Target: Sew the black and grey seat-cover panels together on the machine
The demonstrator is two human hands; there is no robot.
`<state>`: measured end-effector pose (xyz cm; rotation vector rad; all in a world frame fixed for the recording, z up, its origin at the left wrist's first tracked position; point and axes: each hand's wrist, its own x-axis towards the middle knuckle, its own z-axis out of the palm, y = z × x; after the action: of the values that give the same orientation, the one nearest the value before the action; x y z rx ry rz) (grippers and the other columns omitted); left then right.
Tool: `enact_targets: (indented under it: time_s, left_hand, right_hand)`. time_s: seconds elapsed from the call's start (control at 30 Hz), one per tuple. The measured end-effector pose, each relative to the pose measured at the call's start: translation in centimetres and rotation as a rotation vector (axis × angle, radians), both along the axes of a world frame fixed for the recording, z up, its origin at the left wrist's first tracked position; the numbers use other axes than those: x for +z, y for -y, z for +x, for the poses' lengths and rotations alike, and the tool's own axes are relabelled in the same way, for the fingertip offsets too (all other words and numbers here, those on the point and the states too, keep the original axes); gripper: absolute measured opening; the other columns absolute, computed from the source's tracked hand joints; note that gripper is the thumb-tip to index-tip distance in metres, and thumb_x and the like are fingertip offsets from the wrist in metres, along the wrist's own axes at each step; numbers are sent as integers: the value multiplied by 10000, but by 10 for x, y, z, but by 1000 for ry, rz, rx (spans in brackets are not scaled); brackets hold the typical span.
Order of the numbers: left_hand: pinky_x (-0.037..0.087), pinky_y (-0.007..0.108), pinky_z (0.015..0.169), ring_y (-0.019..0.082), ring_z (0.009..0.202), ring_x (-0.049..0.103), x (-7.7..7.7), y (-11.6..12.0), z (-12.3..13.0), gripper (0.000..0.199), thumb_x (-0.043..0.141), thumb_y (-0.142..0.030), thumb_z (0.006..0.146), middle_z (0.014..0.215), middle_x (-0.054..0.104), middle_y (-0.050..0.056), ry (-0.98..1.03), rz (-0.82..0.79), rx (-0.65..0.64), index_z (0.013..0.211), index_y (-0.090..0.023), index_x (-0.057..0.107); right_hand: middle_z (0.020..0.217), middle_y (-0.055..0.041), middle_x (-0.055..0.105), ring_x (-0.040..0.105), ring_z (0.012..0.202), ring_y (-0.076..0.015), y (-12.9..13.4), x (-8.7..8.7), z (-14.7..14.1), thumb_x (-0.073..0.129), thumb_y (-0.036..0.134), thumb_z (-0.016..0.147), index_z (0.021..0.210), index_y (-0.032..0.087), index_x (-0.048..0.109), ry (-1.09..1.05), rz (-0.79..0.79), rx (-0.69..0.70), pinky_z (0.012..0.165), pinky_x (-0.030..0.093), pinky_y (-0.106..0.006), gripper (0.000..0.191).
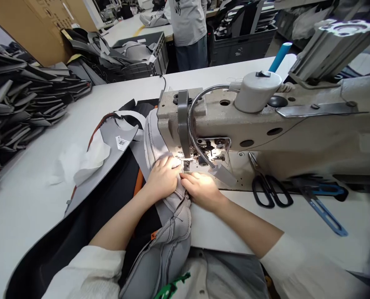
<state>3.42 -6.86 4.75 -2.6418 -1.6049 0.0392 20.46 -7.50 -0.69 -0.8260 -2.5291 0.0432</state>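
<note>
gray fabric spilled over a white table's near edge, the left hand atop it, the right hand at its right side, fingers bunched, grip impossible to tell, before a sewing machine; far beyond stood a person.

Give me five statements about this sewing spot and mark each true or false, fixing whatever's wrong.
1. The left hand and right hand are at the grey fabric by the sewing machine. True.
2. The right hand grips a cutting tool. False: the black-handled scissors lie apart from it, farther right.
3. A white label with a barcode sits on a grey piece left of the machine. True.
4. The machine is unlit near the hands. False: bright light falls there.
5. Another person stands across the table. True.
</note>
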Motion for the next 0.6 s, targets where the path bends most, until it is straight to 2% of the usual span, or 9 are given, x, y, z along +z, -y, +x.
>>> enact_targets:
  time_s: [0.07, 0.2, 0.4, 0.6]
  left_hand:
    - [391, 389, 900, 266, 1117, 456, 1, -7, 0, 406, 439, -174, 784, 1176, 570, 97, 26, -11, -22, 1155, -211, 600]
    - [388, 385, 927, 244, 1077, 508, 3, -16, 3, 355, 433, -168, 795, 1138, 625, 72, 66, -45, -32, 1080, -201, 643]
    - [373, 387, 967, 243, 1161, 473, 1, -8, 7, 355, 445, -180, 804, 1226, 586, 82, 139, -51, -89, 1098, -189, 644]
    - [395, 388, 925, 245, 1089, 515, -1, -11, 8, 329, 445, -161, 800, 1143, 627, 75, 147, -27, -88, 1049, -191, 657]
  right_hand:
    - [1041, -100, 653, 570, 815, -179, -6, 4, 0, 443, 69, 787, 857, 150, 584, 27, 0, 11, 733, 444, -277, 176]
    - [1026, -91, 657, 555, 769, -168, -12, 10, 6, 480, 84, 759, 876, 159, 578, 29, -37, 30, 693, 422, -269, 170]
    - [1021, -75, 663, 550, 767, -173, 2, 8, 14, 497, 125, 755, 869, 165, 583, 64, -7, -31, 659, 384, -267, 148]
    - [1086, -52, 656, 556, 751, -161, 0, 7, 13, 494, 100, 751, 881, 172, 590, 59, 8, -71, 648, 382, -265, 177]
